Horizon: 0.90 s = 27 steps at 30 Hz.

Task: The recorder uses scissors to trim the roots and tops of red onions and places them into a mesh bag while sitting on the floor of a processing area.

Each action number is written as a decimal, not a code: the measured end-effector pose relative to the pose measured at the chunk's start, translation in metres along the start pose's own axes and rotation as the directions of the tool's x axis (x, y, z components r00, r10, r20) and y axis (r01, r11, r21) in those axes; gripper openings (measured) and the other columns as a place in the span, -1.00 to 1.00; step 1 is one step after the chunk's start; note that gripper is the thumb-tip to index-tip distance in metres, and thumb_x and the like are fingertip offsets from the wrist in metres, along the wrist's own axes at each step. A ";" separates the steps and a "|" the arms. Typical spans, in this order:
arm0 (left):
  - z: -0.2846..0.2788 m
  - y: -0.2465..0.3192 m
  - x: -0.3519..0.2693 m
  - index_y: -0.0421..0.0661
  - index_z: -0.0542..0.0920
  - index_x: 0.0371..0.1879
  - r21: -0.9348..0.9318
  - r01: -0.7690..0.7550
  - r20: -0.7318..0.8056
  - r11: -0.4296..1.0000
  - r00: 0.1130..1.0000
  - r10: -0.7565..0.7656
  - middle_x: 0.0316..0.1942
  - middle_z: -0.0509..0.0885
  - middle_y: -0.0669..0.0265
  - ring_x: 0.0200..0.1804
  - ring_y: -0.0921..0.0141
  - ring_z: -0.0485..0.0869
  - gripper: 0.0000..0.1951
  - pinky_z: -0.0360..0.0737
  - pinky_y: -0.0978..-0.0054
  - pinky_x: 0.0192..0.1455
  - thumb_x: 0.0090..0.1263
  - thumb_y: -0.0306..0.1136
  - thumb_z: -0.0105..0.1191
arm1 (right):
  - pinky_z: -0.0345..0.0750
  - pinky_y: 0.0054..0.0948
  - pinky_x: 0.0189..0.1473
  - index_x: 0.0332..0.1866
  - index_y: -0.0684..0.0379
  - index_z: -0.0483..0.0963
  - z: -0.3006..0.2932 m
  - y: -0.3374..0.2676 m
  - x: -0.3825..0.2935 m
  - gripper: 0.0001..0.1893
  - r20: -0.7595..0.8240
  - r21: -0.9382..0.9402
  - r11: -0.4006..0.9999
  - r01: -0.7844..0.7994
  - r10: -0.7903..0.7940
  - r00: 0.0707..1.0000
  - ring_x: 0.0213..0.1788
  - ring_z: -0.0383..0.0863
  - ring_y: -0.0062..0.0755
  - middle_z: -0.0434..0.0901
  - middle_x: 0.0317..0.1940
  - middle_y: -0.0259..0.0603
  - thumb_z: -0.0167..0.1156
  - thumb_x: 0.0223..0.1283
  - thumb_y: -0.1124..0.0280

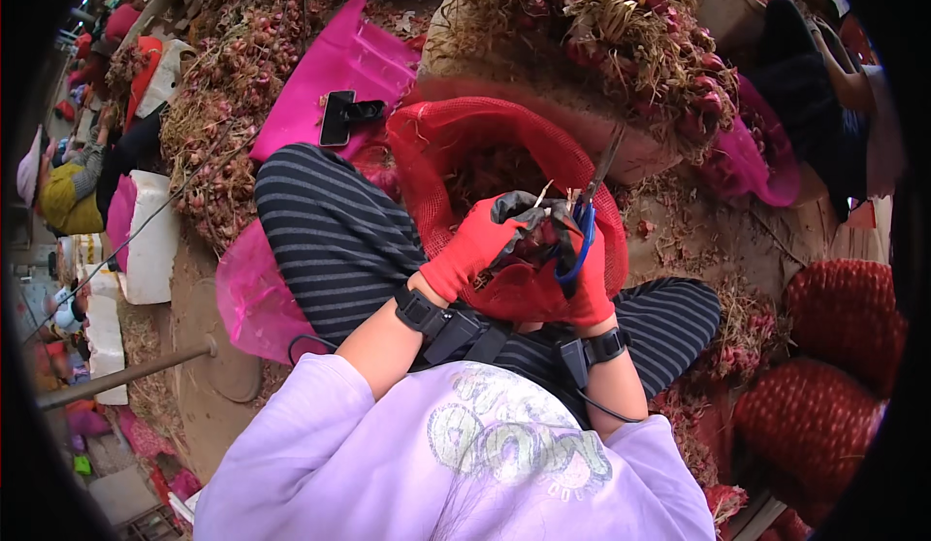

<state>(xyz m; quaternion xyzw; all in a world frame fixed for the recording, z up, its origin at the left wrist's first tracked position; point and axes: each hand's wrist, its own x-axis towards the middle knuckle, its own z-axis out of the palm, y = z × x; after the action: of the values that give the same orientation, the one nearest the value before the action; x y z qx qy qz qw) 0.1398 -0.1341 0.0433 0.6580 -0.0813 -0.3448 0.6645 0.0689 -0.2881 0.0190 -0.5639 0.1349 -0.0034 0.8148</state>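
Note:
In a red and grey work glove, my left hand (pixel 476 239) pinches a shallot whose pale dry stem (pixel 542 193) sticks up at the fingertips. My right hand (pixel 588 265), gloved alike, grips scissors with blue handles (pixel 576 268); their blades (pixel 605 164) point up and away from me. The fingertips of both hands meet, and reddish shallots (pixel 537 241) show just below them. Under the hands, a red mesh bag (pixel 429 148) stands wide between my legs. Shallots and dry stalks lie in its shadowed inside, partly hidden by my gloves.
Bunched shallots (pixel 618 25) top a pale block ahead. Another shallot heap (pixel 225 97) rises at left, beside a pink plastic sheet (pixel 334 68) bearing a phone (pixel 336 118). Full red mesh sacks (pixel 814 425) stand at right. A seated person (pixel 73 192) is far left, another (pixel 814 97) at upper right.

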 end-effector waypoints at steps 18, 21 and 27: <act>0.013 -0.007 0.001 -0.07 0.57 -0.24 0.758 -0.418 0.010 0.502 0.776 0.631 -0.05 0.51 0.15 0.09 0.06 0.40 -0.68 0.39 0.18 0.10 -0.07 -0.46 0.16 | 0.52 -0.55 -0.15 -0.18 0.25 0.47 0.004 -0.004 0.005 -0.84 -0.252 -0.011 0.998 0.063 -0.064 0.966 -0.23 0.55 -0.61 0.57 -0.31 -0.32 0.19 0.16 0.47; 0.002 -0.033 0.006 -0.07 0.58 -0.27 0.665 -0.430 -0.023 0.610 0.805 0.593 -0.08 0.51 0.15 0.06 0.08 0.42 -0.72 0.41 0.21 0.09 -0.03 -0.42 0.19 | 0.55 -0.58 -0.09 -0.13 0.27 0.47 -0.027 0.023 0.018 -0.83 -0.232 0.142 0.986 0.083 -0.048 0.971 -0.15 0.60 -0.55 0.58 -0.26 -0.32 0.13 0.22 0.46; -0.008 -0.014 -0.003 0.00 0.56 -0.04 0.913 0.195 -0.223 0.358 0.974 0.038 0.12 0.40 0.16 0.18 0.09 0.37 -0.56 0.35 0.24 0.21 0.02 -0.31 0.25 | 0.45 -0.60 -0.20 -0.02 0.27 0.47 -0.021 -0.004 0.009 -0.74 -0.249 -0.076 0.974 0.214 -0.227 0.942 -0.23 0.53 -0.59 0.55 -0.21 -0.35 0.12 0.20 0.44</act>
<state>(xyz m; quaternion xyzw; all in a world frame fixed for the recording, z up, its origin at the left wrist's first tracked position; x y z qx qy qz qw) 0.1371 -0.1241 0.0309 0.9526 -0.1608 -0.1999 0.1636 0.0735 -0.3101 0.0134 -0.5897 0.1752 -0.1641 0.7711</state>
